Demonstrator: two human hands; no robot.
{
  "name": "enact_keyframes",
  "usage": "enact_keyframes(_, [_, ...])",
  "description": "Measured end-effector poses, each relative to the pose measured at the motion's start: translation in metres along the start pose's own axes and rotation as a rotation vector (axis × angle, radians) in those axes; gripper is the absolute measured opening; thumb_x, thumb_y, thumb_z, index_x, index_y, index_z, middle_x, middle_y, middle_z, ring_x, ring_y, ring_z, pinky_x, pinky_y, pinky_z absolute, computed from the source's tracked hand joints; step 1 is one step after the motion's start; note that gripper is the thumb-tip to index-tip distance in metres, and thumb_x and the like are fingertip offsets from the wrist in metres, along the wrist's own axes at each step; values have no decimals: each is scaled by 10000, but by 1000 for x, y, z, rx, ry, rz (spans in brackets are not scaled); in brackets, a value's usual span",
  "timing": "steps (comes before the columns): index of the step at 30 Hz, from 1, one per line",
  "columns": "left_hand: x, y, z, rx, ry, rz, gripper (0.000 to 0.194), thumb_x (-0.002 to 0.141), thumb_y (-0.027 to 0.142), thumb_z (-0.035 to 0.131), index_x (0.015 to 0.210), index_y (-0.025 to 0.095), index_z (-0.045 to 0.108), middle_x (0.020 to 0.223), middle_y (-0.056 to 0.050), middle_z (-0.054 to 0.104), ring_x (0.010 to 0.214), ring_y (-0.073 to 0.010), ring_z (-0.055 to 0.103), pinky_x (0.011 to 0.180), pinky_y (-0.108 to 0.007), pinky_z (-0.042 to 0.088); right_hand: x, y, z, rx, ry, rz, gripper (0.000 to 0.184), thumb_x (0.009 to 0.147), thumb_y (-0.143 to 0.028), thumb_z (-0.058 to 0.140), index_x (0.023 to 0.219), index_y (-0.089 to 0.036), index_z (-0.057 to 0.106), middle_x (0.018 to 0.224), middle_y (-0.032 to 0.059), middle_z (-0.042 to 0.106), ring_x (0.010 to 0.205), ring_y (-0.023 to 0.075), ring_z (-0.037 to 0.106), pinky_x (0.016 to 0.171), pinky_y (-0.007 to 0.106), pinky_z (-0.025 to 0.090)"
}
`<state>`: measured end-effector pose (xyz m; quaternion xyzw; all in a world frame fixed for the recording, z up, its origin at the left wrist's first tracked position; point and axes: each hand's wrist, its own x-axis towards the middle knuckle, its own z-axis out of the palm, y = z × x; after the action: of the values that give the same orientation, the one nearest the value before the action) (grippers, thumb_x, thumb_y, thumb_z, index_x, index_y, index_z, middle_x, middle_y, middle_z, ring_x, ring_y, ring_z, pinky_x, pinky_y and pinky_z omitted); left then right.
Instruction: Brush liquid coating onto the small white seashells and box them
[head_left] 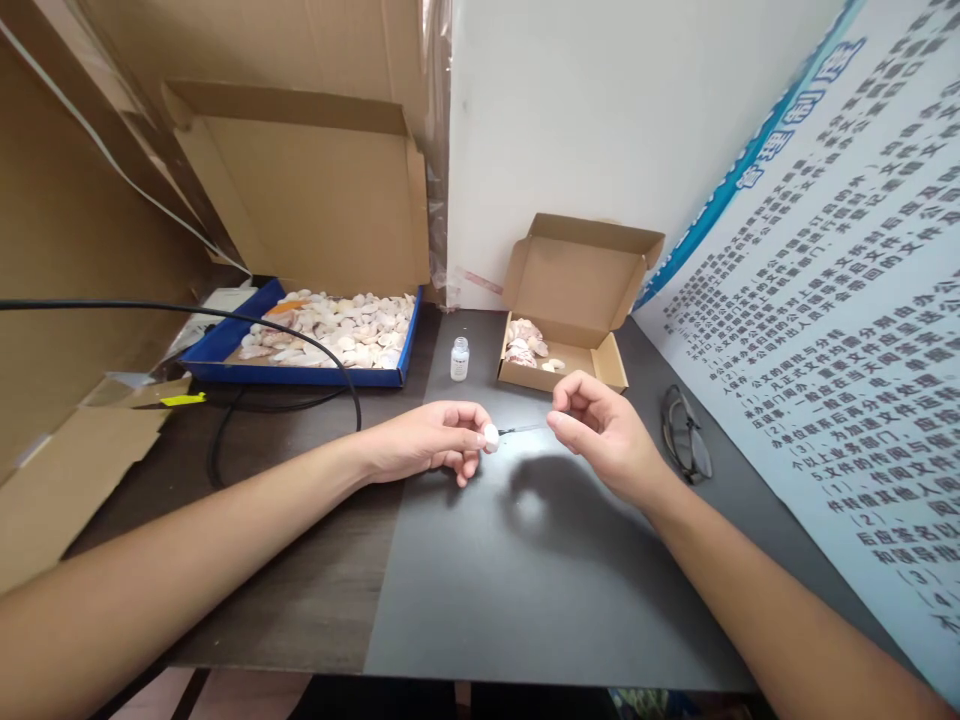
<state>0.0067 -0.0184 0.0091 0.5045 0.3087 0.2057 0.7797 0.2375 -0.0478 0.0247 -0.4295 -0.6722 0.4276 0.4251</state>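
Note:
My left hand is closed in a pinch on a small white shell held just above the dark table. My right hand is also pinched, holding a thin dark needle-like tool whose tip points left at the shell. Both hands hover over a grey mat. Behind them stands a small clear vial with a white cap. A little open cardboard box to its right holds a few shells.
A blue tray with several pale shells sits at the back left under an open cardboard lid. A black cable loops across the table's left. Folded glasses lie on the right by a leaning printed board. Cardboard lies at the left edge.

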Motion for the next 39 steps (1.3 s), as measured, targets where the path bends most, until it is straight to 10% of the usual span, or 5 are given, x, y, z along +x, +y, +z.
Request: enact_keyframes(39, [2,-2,-3,-10,14,5,234,785,302,752,859,143,597,722,25,573,574,-79,534,579,-238,452,1,0,3,-80,6,39,207,844,-312,623,787,-212,450,648,-58,415,569,100,351,538,253,300])
